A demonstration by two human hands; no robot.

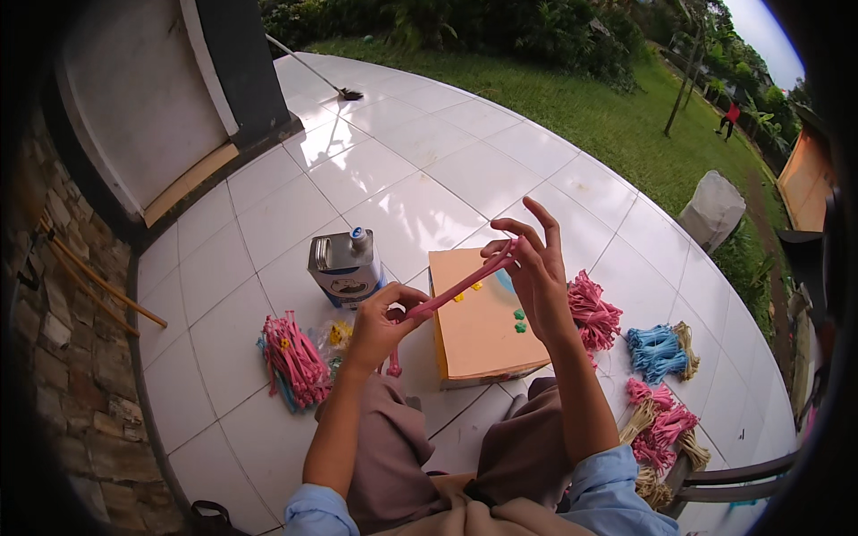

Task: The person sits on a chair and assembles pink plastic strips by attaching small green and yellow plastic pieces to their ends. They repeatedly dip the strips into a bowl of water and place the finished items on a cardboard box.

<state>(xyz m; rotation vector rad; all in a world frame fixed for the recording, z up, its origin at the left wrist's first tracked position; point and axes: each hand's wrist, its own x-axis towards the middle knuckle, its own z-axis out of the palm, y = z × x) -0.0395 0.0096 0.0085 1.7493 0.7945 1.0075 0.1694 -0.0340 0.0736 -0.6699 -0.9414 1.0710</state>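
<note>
Keeping the long, pink, seemingly cloth strap [466, 283] taut likely needs steady grips: left hand [375, 328] curled closed on its lower part, right hand [542, 279] pinching the upper.

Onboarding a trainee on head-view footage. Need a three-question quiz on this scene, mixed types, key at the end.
1. Open: What runs between the left hand and the right hand?
2. True or false: The metal can stands to the left of the box.
3. Multiple choice: Which lies just right of the box? A) a broom B) a pink bundle C) a second can

Key:
1. A pink strand, held by both.
2. True.
3. B.
</note>
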